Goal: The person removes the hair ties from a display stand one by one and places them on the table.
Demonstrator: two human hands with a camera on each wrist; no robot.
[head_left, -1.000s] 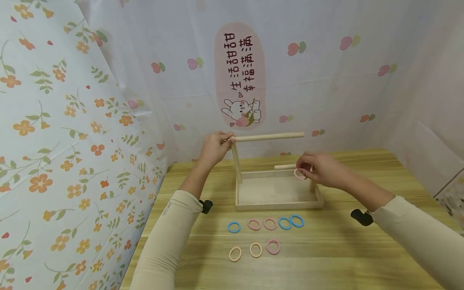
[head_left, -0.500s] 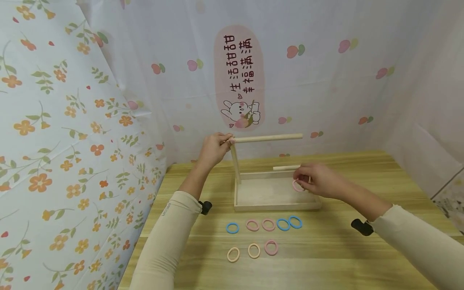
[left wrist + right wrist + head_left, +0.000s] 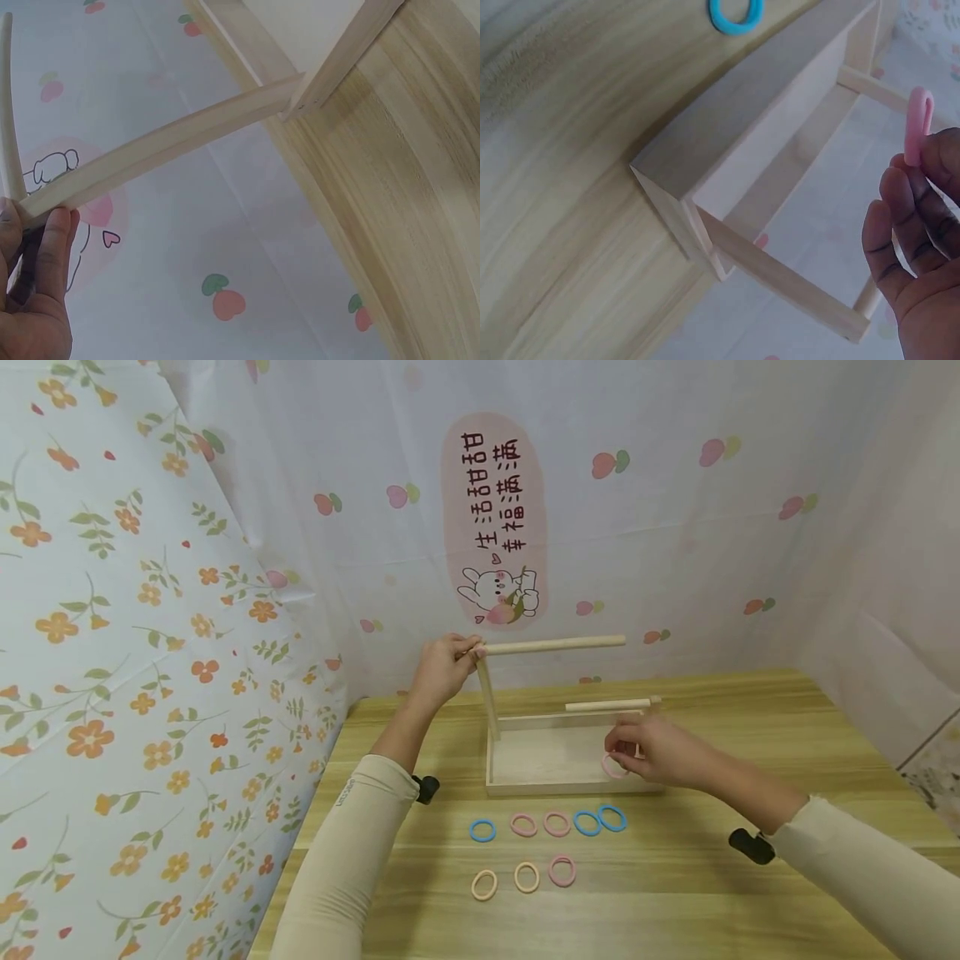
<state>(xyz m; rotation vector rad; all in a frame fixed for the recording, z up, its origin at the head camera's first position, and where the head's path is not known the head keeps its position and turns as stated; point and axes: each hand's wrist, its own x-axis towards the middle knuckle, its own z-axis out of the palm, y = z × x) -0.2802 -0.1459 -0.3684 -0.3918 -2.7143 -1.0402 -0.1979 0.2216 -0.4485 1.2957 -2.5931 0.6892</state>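
A wooden stand has a shallow tray (image 3: 573,789), a tall left post (image 3: 489,702) with an upper rod (image 3: 555,645), and a shorter right post (image 3: 780,274) with a lower rod (image 3: 607,705). My left hand (image 3: 446,668) pinches the top of the tall post, where the upper rod joins it. In my right hand (image 3: 660,752), thumb and fingertips pinch a pink hair tie (image 3: 913,131). That hand is over the tray's right part, in front of the lower rod, and covers the short post in the head view. Neither rod carries a hair tie.
Loose hair ties lie on the wooden table (image 3: 675,893) before the tray: several in blue (image 3: 735,29) and pink (image 3: 573,872), plus two yellow ones (image 3: 496,882). A printed cloth (image 3: 375,568) hangs behind, and a floral cloth (image 3: 150,710) stands at the left.
My right hand has moved down and toward me with the pink hair tie, away from the lower rod, whose right end now shows. The left hand stays on the post.
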